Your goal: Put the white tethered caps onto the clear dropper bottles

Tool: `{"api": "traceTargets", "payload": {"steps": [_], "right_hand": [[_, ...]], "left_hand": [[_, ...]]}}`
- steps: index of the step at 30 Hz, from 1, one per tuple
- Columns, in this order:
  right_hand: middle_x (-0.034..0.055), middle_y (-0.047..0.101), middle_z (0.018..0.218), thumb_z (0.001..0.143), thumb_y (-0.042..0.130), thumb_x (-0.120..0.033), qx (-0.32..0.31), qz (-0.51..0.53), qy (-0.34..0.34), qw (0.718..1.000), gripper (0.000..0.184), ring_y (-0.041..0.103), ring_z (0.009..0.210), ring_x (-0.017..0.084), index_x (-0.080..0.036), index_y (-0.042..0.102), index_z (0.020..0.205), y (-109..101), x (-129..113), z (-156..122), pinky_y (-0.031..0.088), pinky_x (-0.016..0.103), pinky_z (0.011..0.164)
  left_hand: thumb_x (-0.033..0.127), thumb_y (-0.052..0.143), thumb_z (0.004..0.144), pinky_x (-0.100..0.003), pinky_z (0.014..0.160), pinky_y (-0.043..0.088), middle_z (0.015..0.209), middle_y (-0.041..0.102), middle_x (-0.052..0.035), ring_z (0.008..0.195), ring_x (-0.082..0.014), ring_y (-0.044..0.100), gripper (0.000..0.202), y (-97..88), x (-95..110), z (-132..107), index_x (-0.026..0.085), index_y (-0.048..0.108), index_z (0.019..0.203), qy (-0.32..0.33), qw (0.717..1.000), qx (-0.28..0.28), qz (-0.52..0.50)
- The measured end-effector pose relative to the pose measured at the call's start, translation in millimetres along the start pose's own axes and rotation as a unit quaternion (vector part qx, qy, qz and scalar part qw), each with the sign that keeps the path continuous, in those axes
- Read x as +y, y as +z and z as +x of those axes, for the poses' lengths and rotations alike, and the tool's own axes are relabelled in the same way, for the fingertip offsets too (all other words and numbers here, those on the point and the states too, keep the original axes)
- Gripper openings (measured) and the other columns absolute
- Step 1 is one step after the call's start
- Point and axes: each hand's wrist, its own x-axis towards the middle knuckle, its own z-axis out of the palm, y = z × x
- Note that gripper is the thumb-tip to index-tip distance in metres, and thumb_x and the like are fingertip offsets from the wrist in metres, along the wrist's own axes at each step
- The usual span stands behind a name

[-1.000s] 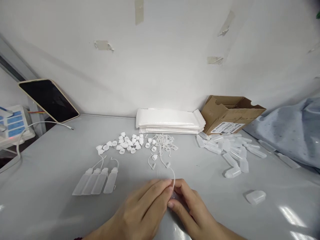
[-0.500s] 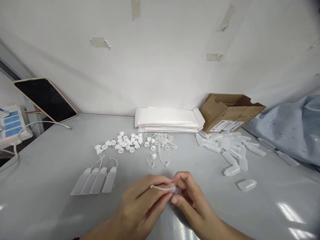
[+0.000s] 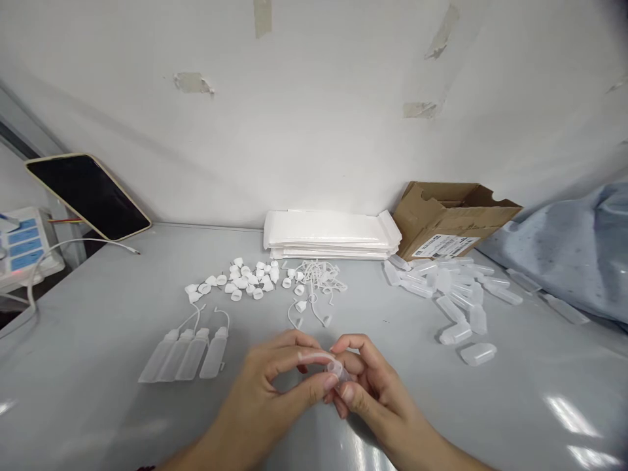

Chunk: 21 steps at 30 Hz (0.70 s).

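Observation:
A small translucent plastic bottle [image 3: 339,371] is held between both hands near the front middle of the table, its open neck facing up toward me. From the neck a thin white strap [image 3: 314,356] runs out leftward over my left fingers. My left hand [image 3: 287,379] has its thumb and fingertips closed about the neck. Wrapped round the bottle's body is my right hand [image 3: 375,386], which hides most of it. To the left lie several bottles [image 3: 195,356] in a row with straps on their necks. Loose straps [image 3: 321,278] lie tangled beyond my hands.
White caps [image 3: 245,281] with thin tips are scattered left of the straps. Several bare bottles [image 3: 458,294] are piled at right, one bottle [image 3: 478,354] nearest me. Behind are white envelopes [image 3: 331,230], a cardboard box [image 3: 454,219], a phone [image 3: 88,196] and blue fabric [image 3: 579,252].
My left thumb and fingers have spread apart from their tight pinch and shifted round the neck. The bottle now shows its open mouth. The nearest loose bottle at right has shifted slightly up and left.

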Motion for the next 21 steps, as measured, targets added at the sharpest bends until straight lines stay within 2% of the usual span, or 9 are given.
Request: {"api": "traceTargets", "payload": {"steps": [4, 9, 16, 18, 21], "right_hand": [[-0.0036, 0.050, 0.074, 0.088, 0.058, -0.049, 0.002, 0.010, 0.007, 1.000, 0.033, 0.044, 0.067, 0.010, -0.023, 0.046, 0.104, -0.7, -0.7, 0.5, 0.033, 0.027, 0.067], [-0.0048, 0.047, 0.072, 0.088, 0.057, -0.049, -0.005, -0.005, 0.009, 1.000, 0.033, 0.041, 0.066, 0.010, -0.024, 0.045, 0.104, 0.0, -1.2, -0.9, 0.032, 0.027, 0.065], [-0.0042, 0.048, 0.073, 0.088, 0.058, -0.048, 0.024, -0.043, 0.010, 0.999, 0.031, 0.041, 0.065, 0.010, -0.022, 0.048, 0.101, 0.9, 0.4, -0.8, 0.031, 0.027, 0.064], [-0.0053, 0.046, 0.068, 0.088, 0.057, -0.048, 0.035, -0.026, 0.004, 0.999, 0.029, 0.040, 0.063, 0.010, -0.021, 0.050, 0.098, -0.2, 1.1, 0.9, 0.030, 0.026, 0.063], [-0.0056, 0.047, 0.065, 0.089, 0.055, -0.048, 0.049, 0.031, 0.003, 0.998, 0.029, 0.039, 0.060, 0.010, -0.020, 0.051, 0.091, -2.1, 1.7, 3.0, 0.029, 0.026, 0.062]], "left_hand": [[0.025, 0.062, 0.083, -0.023, 0.069, 0.050, 0.080, 0.063, 0.0007, 0.074, -0.0132, 0.060, 0.014, 0.4, -1.7, -0.8, 0.026, 0.074, 0.076, -0.002, 1.000, -0.005, 0.001], [0.024, 0.064, 0.078, -0.025, 0.067, 0.047, 0.078, 0.063, 0.0019, 0.072, -0.0142, 0.058, 0.009, 2.3, -3.9, -0.7, 0.026, 0.072, 0.080, -0.021, 1.000, 0.005, 0.020], [0.019, 0.059, 0.079, -0.025, 0.069, 0.047, 0.078, 0.061, 0.0032, 0.072, -0.0130, 0.057, 0.013, 3.4, -4.2, 1.4, 0.026, 0.070, 0.076, 0.019, 0.996, -0.005, 0.092], [0.019, 0.060, 0.080, -0.026, 0.071, 0.048, 0.083, 0.062, 0.0028, 0.077, -0.0138, 0.058, 0.012, 3.9, -8.2, 0.3, 0.027, 0.069, 0.083, 0.047, 0.991, 0.017, 0.121], [0.017, 0.062, 0.081, -0.027, 0.076, 0.049, 0.090, 0.062, 0.0014, 0.085, -0.0148, 0.059, 0.021, 5.0, -15.2, -2.8, 0.028, 0.065, 0.098, 0.134, 0.975, 0.069, 0.164]]}}
